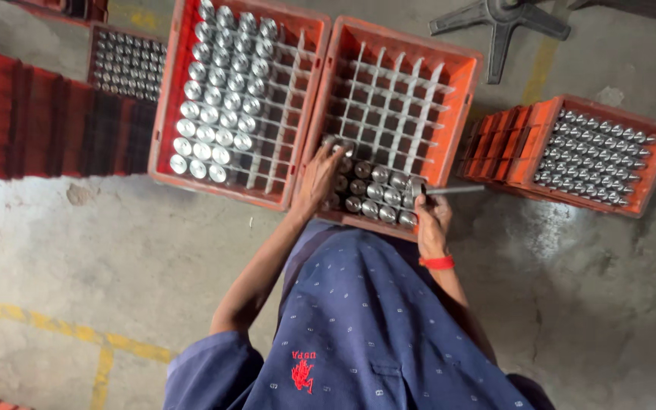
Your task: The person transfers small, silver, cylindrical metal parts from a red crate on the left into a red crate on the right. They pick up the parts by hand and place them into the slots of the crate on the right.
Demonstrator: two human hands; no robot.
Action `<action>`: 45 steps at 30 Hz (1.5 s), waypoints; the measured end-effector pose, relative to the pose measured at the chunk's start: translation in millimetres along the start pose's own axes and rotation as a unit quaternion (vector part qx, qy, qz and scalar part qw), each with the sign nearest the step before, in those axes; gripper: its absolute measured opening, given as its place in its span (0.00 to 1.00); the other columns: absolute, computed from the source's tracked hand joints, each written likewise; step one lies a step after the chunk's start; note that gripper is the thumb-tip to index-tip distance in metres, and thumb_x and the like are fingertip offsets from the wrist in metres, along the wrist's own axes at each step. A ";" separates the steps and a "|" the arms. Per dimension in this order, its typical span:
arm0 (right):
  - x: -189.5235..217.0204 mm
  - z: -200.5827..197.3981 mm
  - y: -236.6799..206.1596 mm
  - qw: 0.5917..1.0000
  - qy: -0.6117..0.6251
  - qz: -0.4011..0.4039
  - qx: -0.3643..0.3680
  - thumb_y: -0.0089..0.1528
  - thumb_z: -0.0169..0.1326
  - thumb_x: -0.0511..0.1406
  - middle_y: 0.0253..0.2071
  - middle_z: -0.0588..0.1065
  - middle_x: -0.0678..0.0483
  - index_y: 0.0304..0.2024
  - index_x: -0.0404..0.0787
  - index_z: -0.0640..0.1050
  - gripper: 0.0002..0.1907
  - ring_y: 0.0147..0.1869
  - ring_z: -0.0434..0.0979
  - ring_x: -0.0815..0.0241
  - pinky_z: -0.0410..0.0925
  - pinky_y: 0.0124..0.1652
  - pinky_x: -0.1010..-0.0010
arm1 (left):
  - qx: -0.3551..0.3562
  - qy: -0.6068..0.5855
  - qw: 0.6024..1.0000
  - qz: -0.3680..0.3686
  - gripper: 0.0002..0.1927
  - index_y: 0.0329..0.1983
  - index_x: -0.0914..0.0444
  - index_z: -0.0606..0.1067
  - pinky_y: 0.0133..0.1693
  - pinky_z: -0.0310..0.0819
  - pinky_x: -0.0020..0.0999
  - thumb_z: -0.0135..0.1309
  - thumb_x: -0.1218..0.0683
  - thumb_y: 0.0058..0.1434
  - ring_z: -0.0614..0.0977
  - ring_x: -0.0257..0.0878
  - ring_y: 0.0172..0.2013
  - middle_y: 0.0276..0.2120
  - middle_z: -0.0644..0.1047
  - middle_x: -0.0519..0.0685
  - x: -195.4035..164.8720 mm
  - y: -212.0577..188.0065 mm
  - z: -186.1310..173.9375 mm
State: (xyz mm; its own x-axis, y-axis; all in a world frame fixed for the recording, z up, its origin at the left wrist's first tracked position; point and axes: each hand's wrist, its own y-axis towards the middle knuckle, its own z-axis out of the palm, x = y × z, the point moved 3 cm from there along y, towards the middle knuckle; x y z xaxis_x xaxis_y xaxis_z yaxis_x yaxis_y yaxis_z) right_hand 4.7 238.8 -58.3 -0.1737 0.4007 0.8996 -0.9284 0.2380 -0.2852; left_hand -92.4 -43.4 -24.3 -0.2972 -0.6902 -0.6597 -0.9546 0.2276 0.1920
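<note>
An orange divided crate (461, 68) lies on the floor in front of me, with its near rows filled with shiny metal cylinders (370, 193). My left hand (316, 178) reaches into the crate's near left corner, fingers closed around a metal cylinder (339, 144). At the crate's near right edge, my right hand (430, 216), with a red band at the wrist, grips a thin metal rod (453, 190). The rod points right, and its left end meets a cylinder (417, 186).
A second orange crate (167, 91), mostly full of cylinders, touches the first on its left. A third full crate (647, 178) stands at the right on red stacked crates, and another (127, 64) at the back left. Red crate stacks (39, 121) line the left. A chair base (503, 23) lies behind.
</note>
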 end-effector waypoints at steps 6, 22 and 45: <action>-13.3 56.0 -13.4 0.999 0.026 0.013 -0.013 0.61 0.56 0.25 0.55 0.74 0.58 0.58 0.36 0.73 0.21 0.55 0.71 0.68 0.66 0.53 0.77 | -0.028 -0.036 0.985 -0.169 0.13 0.53 0.54 0.79 0.50 0.75 0.45 0.56 0.60 0.66 0.81 0.54 0.52 0.48 0.79 0.51 43.9 -26.5 -65.1; -9.6 123.6 -33.3 0.994 -0.070 0.045 0.065 0.67 0.58 0.27 0.50 0.74 0.57 0.56 0.34 0.75 0.15 0.53 0.71 0.66 0.65 0.55 0.72 | -0.077 0.034 0.987 -0.137 0.26 0.51 0.64 0.76 0.61 0.64 0.53 0.71 0.51 0.52 0.68 0.57 0.64 0.59 0.70 0.62 144.7 -45.1 -164.1; 40.7 130.9 -32.9 0.946 -0.136 -0.074 0.286 0.65 0.64 0.40 0.63 0.72 0.47 0.59 0.34 0.71 0.26 0.67 0.72 0.58 0.65 0.66 0.67 | 0.237 -0.180 0.940 -0.166 0.22 0.46 0.57 0.81 0.42 0.77 0.48 0.66 0.48 0.48 0.85 0.55 0.39 0.35 0.83 0.58 -39.4 -47.7 -25.2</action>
State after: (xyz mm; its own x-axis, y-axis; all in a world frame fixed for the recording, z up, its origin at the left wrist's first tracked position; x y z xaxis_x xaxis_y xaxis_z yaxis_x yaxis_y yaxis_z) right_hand -14.8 131.5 31.1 -0.0340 0.1396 0.9896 -0.9615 -0.2747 0.0057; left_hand -35.6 -44.4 10.9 0.1224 -0.5197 -0.8456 -0.8536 0.3795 -0.3568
